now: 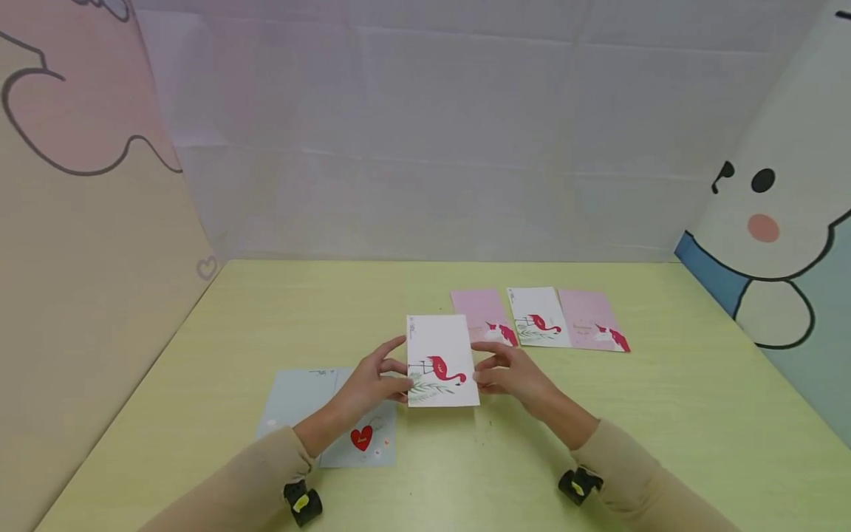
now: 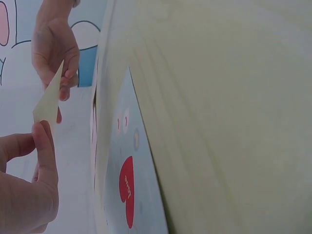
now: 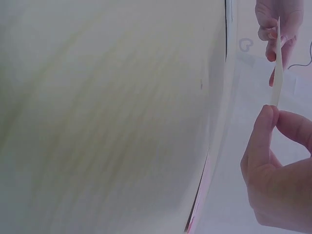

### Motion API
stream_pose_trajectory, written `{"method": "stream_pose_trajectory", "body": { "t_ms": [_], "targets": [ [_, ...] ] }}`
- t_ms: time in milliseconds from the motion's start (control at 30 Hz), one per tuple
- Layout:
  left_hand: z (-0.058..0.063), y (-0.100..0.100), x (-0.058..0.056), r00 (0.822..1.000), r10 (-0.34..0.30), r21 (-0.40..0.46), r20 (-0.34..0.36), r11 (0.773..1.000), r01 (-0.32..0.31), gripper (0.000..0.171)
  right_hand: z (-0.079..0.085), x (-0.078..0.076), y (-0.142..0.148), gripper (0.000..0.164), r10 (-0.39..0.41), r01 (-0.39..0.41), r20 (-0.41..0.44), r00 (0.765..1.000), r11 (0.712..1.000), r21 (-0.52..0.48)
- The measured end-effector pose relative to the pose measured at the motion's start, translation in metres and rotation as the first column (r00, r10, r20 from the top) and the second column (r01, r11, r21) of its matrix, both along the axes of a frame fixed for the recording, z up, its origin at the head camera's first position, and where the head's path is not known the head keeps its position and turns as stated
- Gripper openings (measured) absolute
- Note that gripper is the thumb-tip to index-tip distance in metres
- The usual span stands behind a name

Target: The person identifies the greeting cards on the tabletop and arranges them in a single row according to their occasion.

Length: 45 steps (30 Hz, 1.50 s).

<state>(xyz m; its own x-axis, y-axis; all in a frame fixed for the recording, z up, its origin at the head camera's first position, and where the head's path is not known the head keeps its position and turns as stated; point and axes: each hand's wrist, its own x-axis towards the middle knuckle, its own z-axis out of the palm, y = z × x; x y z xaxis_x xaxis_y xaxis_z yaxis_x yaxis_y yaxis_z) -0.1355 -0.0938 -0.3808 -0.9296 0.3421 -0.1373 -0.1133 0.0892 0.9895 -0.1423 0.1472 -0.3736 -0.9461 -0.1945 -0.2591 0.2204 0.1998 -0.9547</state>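
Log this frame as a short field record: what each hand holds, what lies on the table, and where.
held item: white flamingo card, lifted above the table
left hand: pinches the card's left edge
right hand: pinches the card's right edge
grip: both hands, thumb and fingers on opposite edges
under left forearm: pale blue cards with a red heart, flat
far right row: pink card, white flamingo card, pink card
surface: yellow-green table

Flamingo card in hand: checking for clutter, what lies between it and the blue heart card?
Only the left hand, gripping the white flamingo card above the blue heart card; head view shows it.
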Motion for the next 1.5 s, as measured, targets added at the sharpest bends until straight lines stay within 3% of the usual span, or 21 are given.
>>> {"method": "stream_pose_trajectory", "body": {
  "t_ms": [167,433,800,1167,1500],
  "targets": [
    [-0.002,0.003,0.003,0.999,-0.043,-0.013,-0.001,0.999,0.043,0.069,-0.001,0.007,0.005,0.047,0.009,-0.009,0.005,1.000,1.000,0.015],
    [-0.006,0.006,0.012,0.995,-0.091,-0.112,-0.036,0.990,0.087,0.072,-0.001,0.015,0.008,0.050,0.017,-0.018,0.006,1.000,0.999,0.047],
    [0.000,0.006,0.023,0.977,-0.196,-0.219,-0.085,0.960,0.174,0.074,-0.008,0.020,0.011,0.052,0.048,-0.053,0.051,0.998,0.995,0.083],
    [-0.005,0.004,0.025,0.968,-0.237,-0.338,-0.084,0.921,0.196,0.075,-0.009,0.025,0.011,0.057,0.115,-0.119,0.051,0.992,0.988,0.097],
    [-0.007,0.002,0.027,0.961,-0.263,-0.361,-0.081,0.907,0.218,0.076,-0.012,0.025,0.009,0.057,0.160,-0.164,0.045,0.986,0.981,0.108]
  ]
}}
